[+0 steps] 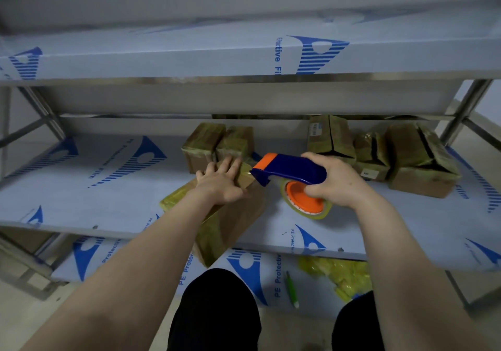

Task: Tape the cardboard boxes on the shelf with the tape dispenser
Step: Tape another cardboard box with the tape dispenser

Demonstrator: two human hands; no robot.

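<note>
A long cardboard box [230,223], wrapped in yellowish tape, lies askew on the middle shelf [81,193] and sticks out over its front edge. My left hand [221,181] presses flat on the box's far end, fingers spread. My right hand [334,181] grips a blue and orange tape dispenser [290,173]; its front edge touches the box top just right of my left hand. The clear tape roll [307,200] on its orange hub hangs below the handle.
Two taped boxes [217,144] stand behind the left hand. Several more boxes [379,152], some with open flaps, fill the shelf's right. The bottom shelf holds a green pen [292,288] and a yellow plastic heap [339,274]. An upper shelf [189,57] overhangs. My knees show below.
</note>
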